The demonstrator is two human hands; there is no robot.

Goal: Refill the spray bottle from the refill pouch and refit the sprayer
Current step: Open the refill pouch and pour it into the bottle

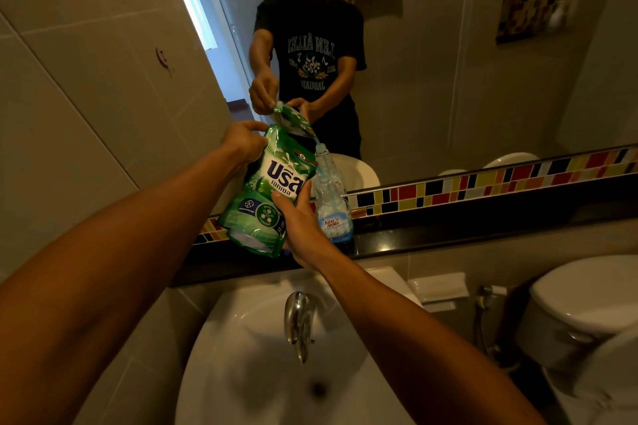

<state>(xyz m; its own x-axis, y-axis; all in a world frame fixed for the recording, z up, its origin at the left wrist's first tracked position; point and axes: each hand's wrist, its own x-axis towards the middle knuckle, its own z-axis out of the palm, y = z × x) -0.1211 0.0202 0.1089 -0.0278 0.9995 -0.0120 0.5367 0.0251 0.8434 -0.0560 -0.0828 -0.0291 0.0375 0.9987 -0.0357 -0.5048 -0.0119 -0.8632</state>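
Note:
A green refill pouch (pixel 266 190) is held tilted over the black ledge (pixel 431 235), its top corner leaning right toward the neck of a clear bottle (pixel 333 203). The bottle stands upright on the ledge against the mirror, with a light-blue label and no sprayer on it. A thin stream runs from the pouch's spout into the bottle's mouth. My left hand (pixel 243 141) grips the pouch at its upper left. My right hand (pixel 300 221) holds the pouch's lower right side, just in front of the bottle. The sprayer is not in sight.
A white basin (pixel 241 355) with a chrome tap (pixel 298 321) lies below the ledge. A toilet (pixel 580 307) and a hose fitting (pixel 483 297) stand at the right. A mirror (pixel 448 62) and a coloured tile strip (pixel 483 183) back the ledge. A tiled wall closes the left side.

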